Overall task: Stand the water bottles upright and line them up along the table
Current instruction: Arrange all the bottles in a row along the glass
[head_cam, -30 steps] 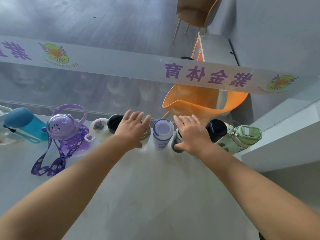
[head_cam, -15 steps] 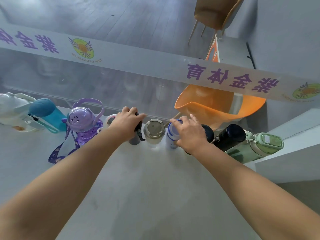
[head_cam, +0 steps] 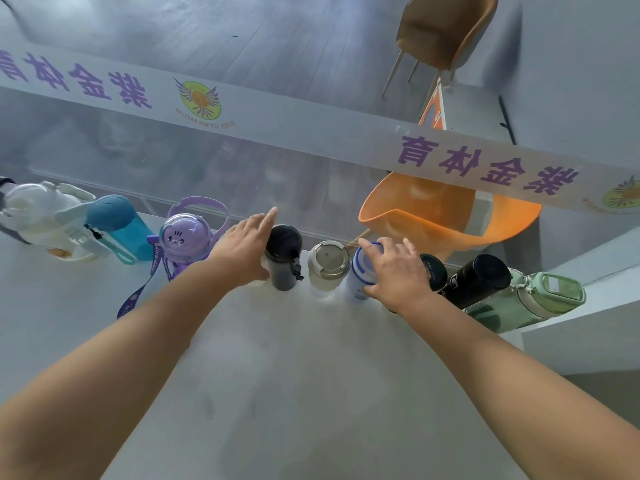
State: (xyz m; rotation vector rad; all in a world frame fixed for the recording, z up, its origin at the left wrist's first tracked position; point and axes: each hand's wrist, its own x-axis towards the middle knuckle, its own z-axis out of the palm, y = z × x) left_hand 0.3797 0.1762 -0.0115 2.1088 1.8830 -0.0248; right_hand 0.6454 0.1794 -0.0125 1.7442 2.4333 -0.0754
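— What's on the left?

— I see a white bottle [head_cam: 38,216], teal bottle [head_cam: 121,233] and purple bottle [head_cam: 185,237] along the far edge of the table [head_cam: 311,375]. My left hand [head_cam: 242,249] lies flat, fingers straight, against the dark grey bottle [head_cam: 284,261].

— And to the right?

— The cream bottle [head_cam: 329,266] stands next. My right hand [head_cam: 398,271] grips the white-and-blue bottle [head_cam: 358,278], then come the black bottles [head_cam: 478,278] and the green bottle [head_cam: 540,299].
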